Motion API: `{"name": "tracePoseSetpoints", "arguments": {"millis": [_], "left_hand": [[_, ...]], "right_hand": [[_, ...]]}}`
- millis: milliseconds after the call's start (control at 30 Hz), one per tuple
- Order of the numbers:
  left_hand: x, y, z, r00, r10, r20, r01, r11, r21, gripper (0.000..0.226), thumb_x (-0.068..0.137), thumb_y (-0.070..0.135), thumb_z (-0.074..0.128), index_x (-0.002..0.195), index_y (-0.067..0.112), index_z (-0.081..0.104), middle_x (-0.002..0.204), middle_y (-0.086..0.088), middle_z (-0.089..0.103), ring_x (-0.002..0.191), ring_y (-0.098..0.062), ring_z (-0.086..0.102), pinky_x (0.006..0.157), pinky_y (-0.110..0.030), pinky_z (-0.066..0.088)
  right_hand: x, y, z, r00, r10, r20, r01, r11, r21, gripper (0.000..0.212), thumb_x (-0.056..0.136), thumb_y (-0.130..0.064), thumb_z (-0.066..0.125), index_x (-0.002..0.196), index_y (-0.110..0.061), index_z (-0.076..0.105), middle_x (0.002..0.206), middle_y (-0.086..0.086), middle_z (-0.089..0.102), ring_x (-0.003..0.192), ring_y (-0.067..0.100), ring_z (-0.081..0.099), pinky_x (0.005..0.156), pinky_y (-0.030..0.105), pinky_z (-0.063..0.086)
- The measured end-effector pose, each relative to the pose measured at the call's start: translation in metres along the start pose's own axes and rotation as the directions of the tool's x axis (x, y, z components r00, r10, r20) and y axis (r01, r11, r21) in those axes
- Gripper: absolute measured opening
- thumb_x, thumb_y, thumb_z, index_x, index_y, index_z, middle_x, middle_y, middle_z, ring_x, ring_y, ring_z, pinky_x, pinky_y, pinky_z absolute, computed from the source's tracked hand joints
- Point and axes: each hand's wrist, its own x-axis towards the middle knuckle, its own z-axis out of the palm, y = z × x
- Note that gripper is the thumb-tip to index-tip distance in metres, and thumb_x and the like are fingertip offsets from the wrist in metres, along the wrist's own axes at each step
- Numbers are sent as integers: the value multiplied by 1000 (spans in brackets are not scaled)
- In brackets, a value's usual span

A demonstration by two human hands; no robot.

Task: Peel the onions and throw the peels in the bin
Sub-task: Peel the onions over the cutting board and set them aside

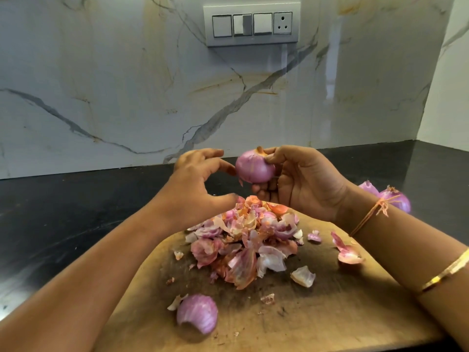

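my right hand [304, 184] grips the firm, slick onion [255, 168]; left hand [200, 179] fingers apart, empty. i'd pinch the papery skin [261, 150] at its top.

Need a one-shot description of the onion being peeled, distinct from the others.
Find the wooden cutting board on the black counter, with the peel pile at its far end. Above that pile, the right hand holds one pink onion in the air. The other onions lie on the counter behind the right wrist.
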Motion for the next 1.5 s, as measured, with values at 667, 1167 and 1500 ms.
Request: {"name": "tracePoseSetpoints", "arguments": {"millis": [667, 1167, 1500], "left_hand": [[7, -15, -1, 964, -111, -243, 112, 994, -6, 16, 82, 25, 72, 87, 35, 61, 116, 9, 55, 110, -13, 50, 87, -27, 39], [-1, 3, -3, 962, 36, -269, -96, 972, -214, 9, 81, 28, 70, 90, 31, 68, 72, 17, 67, 66, -1, 65, 58, -14, 51], [0, 1, 1, 928, 158, -338, -203, 974, -101, 13, 81, 17, 74, 93, 18, 75, 82, 11, 71, 74, 1, 66, 65, -12, 53]], "right_hand": [[4, 5, 0, 995, -100, 19, 101, 951, -293, 25, 92, -7, 43, 113, -9, 58, 107, 16, 56, 80, 22, 55, 67, 25, 49], [7, 13, 1, 955, -289, 62, 263, 735, -624, 43, 87, -20, 64, 126, -18, 46, 115, 6, 59, 100, 20, 63, 79, 27, 56], [6, 15, 3, 933, -331, 144, 340, 673, -657, 39, 84, -21, 67, 120, -15, 56, 107, 2, 63, 92, 12, 65, 74, 19, 53]]}}
